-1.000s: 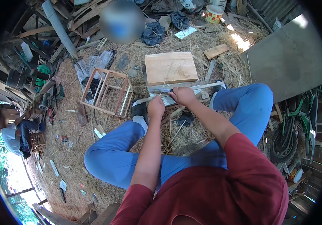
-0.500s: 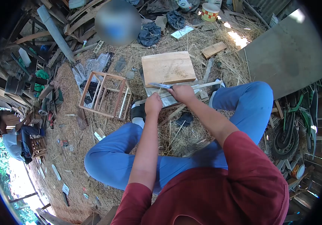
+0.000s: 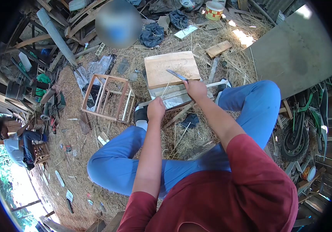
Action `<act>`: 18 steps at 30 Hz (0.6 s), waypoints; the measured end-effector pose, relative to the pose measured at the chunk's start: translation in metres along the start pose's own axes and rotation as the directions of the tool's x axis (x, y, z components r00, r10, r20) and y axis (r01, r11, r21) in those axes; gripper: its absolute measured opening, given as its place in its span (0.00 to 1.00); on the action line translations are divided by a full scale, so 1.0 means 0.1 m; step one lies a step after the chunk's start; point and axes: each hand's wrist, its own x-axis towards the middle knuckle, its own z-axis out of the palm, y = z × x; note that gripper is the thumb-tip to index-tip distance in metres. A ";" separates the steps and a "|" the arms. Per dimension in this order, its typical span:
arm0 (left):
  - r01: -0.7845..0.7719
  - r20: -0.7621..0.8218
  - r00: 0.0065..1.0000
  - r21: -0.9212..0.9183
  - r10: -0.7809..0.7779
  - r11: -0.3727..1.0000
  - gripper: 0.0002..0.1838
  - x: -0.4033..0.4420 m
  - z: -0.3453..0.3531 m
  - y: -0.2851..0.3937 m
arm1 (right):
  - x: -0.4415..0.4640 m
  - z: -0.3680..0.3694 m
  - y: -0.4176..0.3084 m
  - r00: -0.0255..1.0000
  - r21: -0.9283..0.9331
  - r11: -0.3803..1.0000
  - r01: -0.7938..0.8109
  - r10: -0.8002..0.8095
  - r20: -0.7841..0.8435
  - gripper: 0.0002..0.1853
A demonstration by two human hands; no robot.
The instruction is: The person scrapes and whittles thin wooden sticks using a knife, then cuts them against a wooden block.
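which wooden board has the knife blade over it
The broad board just beyond the right hand, under the knife; the smaller board lies farther off to the right.

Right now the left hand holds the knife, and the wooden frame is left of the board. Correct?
Not quite: the head view shows the knife in the right hand, not the left hand, which grips a stick. The frame is left of the board, as you say.
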 end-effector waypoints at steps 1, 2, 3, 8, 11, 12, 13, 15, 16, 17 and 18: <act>0.000 0.004 1.000 0.003 0.000 1.000 0.15 -0.03 0.01 -0.02 | -0.06 0.02 -0.01 1.000 0.002 1.000 -0.004 0.004 0.003 0.30; -0.012 0.000 1.000 0.022 0.012 1.000 0.15 -0.03 0.00 -0.04 | -0.10 0.04 -0.03 0.989 -0.019 0.991 0.135 -0.134 0.060 0.30; -0.022 -0.008 1.000 0.041 0.022 0.999 0.14 -0.02 -0.03 -0.05 | -0.10 0.06 -0.05 0.955 -0.032 0.960 0.277 -0.271 0.118 0.29; -0.016 0.004 1.000 0.081 0.016 0.997 0.14 -0.08 -0.10 -0.12 | -0.02 0.01 0.06 0.995 -0.061 0.994 0.089 -0.086 0.047 0.29; -0.017 -0.002 1.000 0.090 0.017 0.996 0.15 -0.07 -0.19 -0.12 | 0.04 -0.11 -0.01 0.959 -0.100 0.959 0.266 -0.253 0.126 0.29; -0.005 0.002 1.000 0.083 0.005 0.997 0.15 -0.08 -0.17 -0.11 | 0.08 -0.08 0.02 0.995 -0.063 0.995 0.082 -0.078 0.069 0.29; 0.000 0.004 1.000 0.079 0.000 0.997 0.15 -0.11 -0.14 -0.12 | 0.06 -0.03 0.05 0.994 -0.014 0.994 -0.105 0.105 0.027 0.29; -0.031 -0.001 1.000 0.028 0.031 0.999 0.16 -0.09 -0.13 -0.16 | -0.03 -0.04 0.07 0.996 -0.040 0.999 0.017 -0.013 0.094 0.29; -0.030 -0.003 1.000 0.031 0.030 0.999 0.16 -0.07 -0.12 -0.19 | -0.05 -0.10 0.03 0.978 -0.059 0.988 0.145 -0.134 0.163 0.30; -0.020 0.020 1.000 0.021 0.020 1.000 0.16 -0.07 -0.09 -0.22 | -0.06 -0.10 0.02 0.977 -0.058 0.987 0.149 -0.137 0.165 0.30; -0.010 0.040 0.999 0.008 0.010 1.000 0.16 -0.06 -0.08 -0.20 | -0.05 -0.07 0.04 0.995 -0.021 1.000 0.001 0.001 0.100 0.29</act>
